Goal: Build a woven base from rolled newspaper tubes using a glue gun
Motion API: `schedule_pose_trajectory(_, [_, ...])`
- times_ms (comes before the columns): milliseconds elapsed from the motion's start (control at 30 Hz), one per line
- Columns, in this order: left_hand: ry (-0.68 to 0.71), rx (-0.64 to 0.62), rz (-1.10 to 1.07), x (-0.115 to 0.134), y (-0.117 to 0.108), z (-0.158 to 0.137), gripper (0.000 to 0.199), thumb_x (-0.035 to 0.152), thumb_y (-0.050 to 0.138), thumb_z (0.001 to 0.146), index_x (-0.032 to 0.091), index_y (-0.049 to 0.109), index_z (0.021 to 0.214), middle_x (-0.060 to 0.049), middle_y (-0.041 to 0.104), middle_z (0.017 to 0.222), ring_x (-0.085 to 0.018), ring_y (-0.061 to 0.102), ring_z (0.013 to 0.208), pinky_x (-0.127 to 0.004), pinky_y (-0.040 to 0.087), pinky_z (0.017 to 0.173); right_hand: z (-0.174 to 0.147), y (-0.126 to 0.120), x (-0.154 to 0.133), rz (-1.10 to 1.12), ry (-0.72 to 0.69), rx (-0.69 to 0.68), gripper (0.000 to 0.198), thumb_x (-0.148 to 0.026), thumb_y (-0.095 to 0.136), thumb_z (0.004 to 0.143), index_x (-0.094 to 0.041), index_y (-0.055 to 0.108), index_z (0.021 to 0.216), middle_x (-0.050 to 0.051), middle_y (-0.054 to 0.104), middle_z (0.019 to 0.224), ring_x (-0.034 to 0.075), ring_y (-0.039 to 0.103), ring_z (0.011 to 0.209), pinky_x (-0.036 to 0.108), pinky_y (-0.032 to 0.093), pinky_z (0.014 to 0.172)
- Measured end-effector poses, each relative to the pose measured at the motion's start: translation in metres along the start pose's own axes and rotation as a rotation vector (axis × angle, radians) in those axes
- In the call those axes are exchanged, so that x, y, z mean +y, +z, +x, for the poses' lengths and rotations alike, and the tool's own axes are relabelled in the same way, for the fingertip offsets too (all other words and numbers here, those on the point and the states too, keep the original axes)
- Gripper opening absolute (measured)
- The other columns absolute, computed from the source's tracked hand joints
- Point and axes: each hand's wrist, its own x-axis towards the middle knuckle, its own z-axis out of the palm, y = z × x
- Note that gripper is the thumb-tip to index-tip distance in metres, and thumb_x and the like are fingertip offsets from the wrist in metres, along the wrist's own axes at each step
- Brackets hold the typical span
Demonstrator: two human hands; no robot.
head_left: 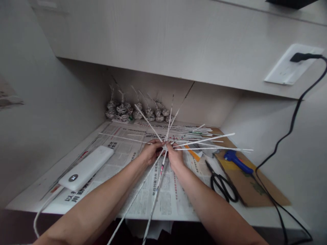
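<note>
Rolled paper strips (150, 125) radiate like spokes from a small woven centre (165, 147), held up above the newspaper. My left hand (154, 149) grips the left side of this centre, fingers closed around it. On its other side my right hand (174, 153) pinches with the thumb near the crossing point. Two long strips run down toward me between my forearms; others point up, left and right. What the fingertips do underneath is hidden.
Newspaper (143, 194) covers the tabletop. Several woven gourd shapes (122, 110) and loose paper sticks (176, 128) lie at the back. A white power bank (87, 166) sits left; black scissors (222, 185), a blue glue gun (238, 161) and cardboard (255, 190) right. A cabinet (163, 37) overhangs.
</note>
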Motion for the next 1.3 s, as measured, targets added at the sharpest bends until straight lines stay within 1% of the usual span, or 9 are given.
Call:
schedule_pose_trajectory(133, [0.022, 0.035, 0.001, -0.001, 0.001, 0.000, 0.015, 0.013, 0.072, 0.066, 0.014, 0.057, 0.070, 0.000, 0.058, 0.054, -0.013, 0.055, 0.044, -0.026, 0.048, 0.044, 0.001, -0.003, 0.002, -0.071, -0.059, 0.003, 0.028, -0.046, 0.067, 0.067, -0.019, 0.060, 0.070, -0.001, 0.062, 0.059, 0.015, 0.057, 0.052, 0.025, 0.045, 0.049])
schedule_pose_trajectory(233, [0.010, 0.041, -0.018, 0.000, 0.001, 0.001, 0.011, 0.012, 0.070, 0.068, 0.012, 0.061, 0.074, -0.002, 0.062, 0.059, -0.014, 0.058, 0.048, -0.026, 0.048, 0.046, 0.001, -0.005, 0.004, -0.128, -0.119, 0.001, 0.028, -0.045, 0.067, 0.068, -0.018, 0.060, 0.069, 0.000, 0.064, 0.063, 0.016, 0.059, 0.058, 0.025, 0.046, 0.054])
schedule_pose_trajectory(333, [-0.010, 0.052, -0.043, -0.001, 0.000, 0.003, 0.007, 0.009, 0.068, 0.070, 0.011, 0.062, 0.072, -0.003, 0.062, 0.058, -0.012, 0.057, 0.047, -0.023, 0.047, 0.047, 0.000, -0.005, 0.006, -0.161, -0.144, -0.002, 0.028, -0.046, 0.065, 0.069, -0.019, 0.060, 0.069, 0.000, 0.063, 0.061, 0.015, 0.058, 0.057, 0.024, 0.045, 0.053])
schedule_pose_trajectory(500, [-0.023, 0.026, -0.092, -0.003, -0.001, 0.005, 0.009, 0.005, 0.065, 0.070, 0.010, 0.062, 0.077, -0.001, 0.061, 0.059, -0.009, 0.052, 0.043, -0.021, 0.044, 0.044, -0.004, -0.001, 0.004, -0.068, -0.046, -0.002, 0.028, -0.047, 0.064, 0.071, -0.019, 0.058, 0.071, -0.001, 0.062, 0.060, 0.014, 0.058, 0.051, 0.024, 0.045, 0.046])
schedule_pose_trajectory(667, [0.043, -0.006, -0.068, -0.007, 0.001, 0.002, 0.018, 0.013, 0.073, 0.065, 0.012, 0.062, 0.080, 0.000, 0.059, 0.057, -0.010, 0.050, 0.041, -0.022, 0.041, 0.039, -0.006, 0.002, -0.002, 0.013, 0.056, 0.011, 0.026, -0.043, 0.066, 0.069, -0.019, 0.055, 0.070, -0.001, 0.061, 0.054, 0.014, 0.056, 0.043, 0.025, 0.046, 0.040])
schedule_pose_trajectory(833, [0.193, 0.071, 0.082, -0.009, 0.002, 0.000, 0.030, 0.021, 0.080, 0.056, 0.012, 0.064, 0.079, 0.000, 0.060, 0.059, -0.010, 0.052, 0.043, -0.022, 0.042, 0.041, -0.006, 0.001, -0.005, 0.002, 0.073, 0.018, 0.023, -0.037, 0.068, 0.066, -0.018, 0.057, 0.069, -0.003, 0.058, 0.051, 0.014, 0.055, 0.042, 0.024, 0.045, 0.038])
schedule_pose_trajectory(967, [0.323, 0.129, 0.282, -0.008, -0.002, 0.001, 0.029, 0.027, 0.079, 0.056, 0.011, 0.067, 0.077, -0.002, 0.064, 0.063, -0.011, 0.054, 0.048, -0.022, 0.043, 0.045, -0.007, 0.001, -0.011, 0.050, 0.095, -0.017, 0.021, -0.034, 0.070, 0.062, -0.017, 0.059, 0.067, -0.002, 0.060, 0.055, 0.013, 0.056, 0.045, 0.024, 0.046, 0.042])
schedule_pose_trajectory(1200, [0.327, 0.043, 0.380, -0.008, -0.009, 0.003, 0.026, 0.025, 0.075, 0.058, 0.011, 0.071, 0.081, -0.006, 0.070, 0.073, -0.016, 0.061, 0.061, -0.025, 0.048, 0.058, -0.002, -0.005, -0.010, 0.050, 0.117, -0.056, 0.020, -0.032, 0.070, 0.059, -0.016, 0.065, 0.070, 0.001, 0.065, 0.060, 0.015, 0.057, 0.050, 0.026, 0.048, 0.044])
schedule_pose_trajectory(1300, [0.347, 0.058, 0.469, -0.005, -0.009, 0.001, 0.026, 0.025, 0.074, 0.059, 0.011, 0.072, 0.080, -0.007, 0.071, 0.074, -0.017, 0.063, 0.063, -0.027, 0.049, 0.061, 0.000, -0.007, -0.011, 0.058, 0.156, -0.064, 0.019, -0.029, 0.071, 0.058, -0.015, 0.065, 0.069, 0.002, 0.066, 0.064, 0.016, 0.059, 0.054, 0.025, 0.048, 0.044])
